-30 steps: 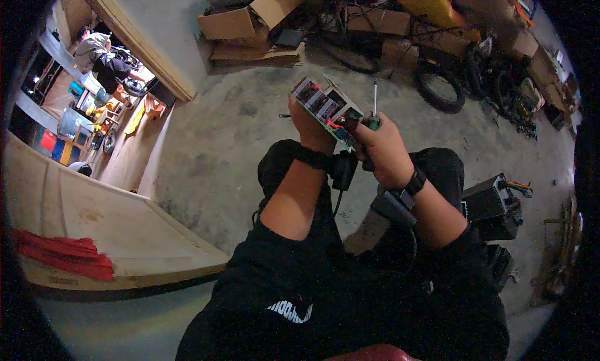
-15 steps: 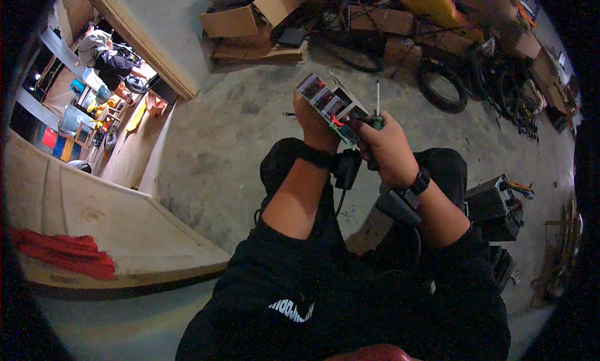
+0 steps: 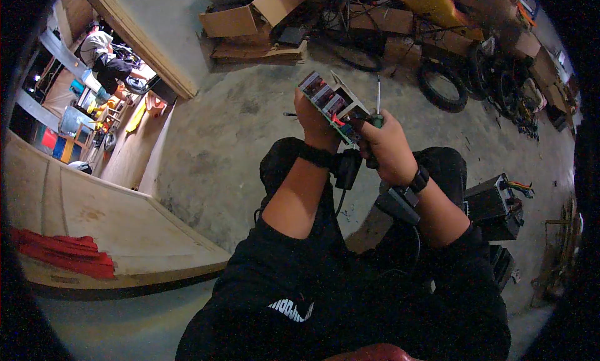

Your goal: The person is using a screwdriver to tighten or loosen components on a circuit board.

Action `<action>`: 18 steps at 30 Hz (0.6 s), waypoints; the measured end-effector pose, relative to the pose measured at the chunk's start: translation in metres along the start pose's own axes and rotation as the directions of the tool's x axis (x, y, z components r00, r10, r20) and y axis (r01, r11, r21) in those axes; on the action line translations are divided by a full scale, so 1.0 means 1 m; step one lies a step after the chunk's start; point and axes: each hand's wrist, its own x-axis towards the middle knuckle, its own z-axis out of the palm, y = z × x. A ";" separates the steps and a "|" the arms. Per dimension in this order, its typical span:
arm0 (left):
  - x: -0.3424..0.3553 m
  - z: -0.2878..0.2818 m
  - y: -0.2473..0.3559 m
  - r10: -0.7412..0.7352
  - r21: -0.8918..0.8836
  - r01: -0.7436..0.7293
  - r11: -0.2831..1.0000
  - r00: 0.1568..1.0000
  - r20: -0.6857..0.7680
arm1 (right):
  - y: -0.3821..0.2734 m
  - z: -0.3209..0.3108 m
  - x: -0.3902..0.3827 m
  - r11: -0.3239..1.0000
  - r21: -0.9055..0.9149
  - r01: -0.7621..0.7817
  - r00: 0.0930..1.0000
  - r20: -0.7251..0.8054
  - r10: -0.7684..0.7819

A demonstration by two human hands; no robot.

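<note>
In my left hand [image 3: 312, 118] is a green circuit board [image 3: 326, 101] crowded with parts, among them dark blocks, a pale plate on its far right edge and a short red wire [image 3: 338, 120]. The fingers wrap round its left side and are mostly hidden behind it. My right hand [image 3: 392, 150] is closed round the dark green handle of a screwdriver [image 3: 378, 97], its metal shaft pointing up and away from me. That hand's fingertips meet the board's near right corner; shadow hides exactly what they pinch there.
Metal power supply boxes [image 3: 485, 198] with coloured wires stand on the floor to my right. Cardboard boxes [image 3: 230, 22], tyres [image 3: 442, 87] and tangled cables lie along the far side. A red cloth [image 3: 62, 253] rests on a ledge at left. Through a doorway a person [image 3: 107, 64] bends over.
Both hands hold nearly the same pose; the board has shifted very slightly. In the doorway, the other person has moved a little and shows more plainly.
</note>
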 end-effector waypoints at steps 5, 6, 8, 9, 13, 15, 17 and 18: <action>-0.001 -0.001 0.005 -0.023 -0.101 0.029 0.995 0.998 0.066 | 0.000 0.000 0.001 1.000 -0.014 -0.009 1.000 0.001 0.009; -0.001 0.000 0.007 -0.025 -0.096 0.031 0.995 0.998 0.060 | -0.001 0.000 0.001 1.000 -0.013 -0.011 1.000 -0.003 0.011; -0.002 0.002 0.011 -0.012 -0.060 0.014 0.998 0.999 0.034 | -0.002 0.001 0.001 1.000 -0.010 -0.016 1.000 -0.008 0.016; -0.002 0.002 0.014 -0.020 -0.096 0.022 0.995 1.000 0.020 | -0.003 0.001 0.000 1.000 -0.011 -0.022 1.000 -0.010 0.022; -0.004 0.005 0.024 -0.055 -0.260 0.042 0.965 0.998 -0.041 | -0.007 0.002 -0.004 0.999 -0.006 -0.051 0.999 0.003 0.051; -0.007 0.007 0.027 -0.058 -0.161 0.032 0.986 0.985 -0.160 | -0.010 0.000 -0.007 0.999 0.007 -0.052 0.999 0.010 0.052; -0.009 0.007 0.029 -0.107 -0.289 0.061 0.955 0.984 -0.146 | -0.012 -0.004 -0.009 0.999 0.036 -0.040 0.999 0.024 0.039; -0.009 0.006 0.030 -0.106 -0.280 0.066 0.958 0.985 -0.133 | -0.013 -0.006 -0.009 0.998 0.061 -0.028 0.999 0.042 0.026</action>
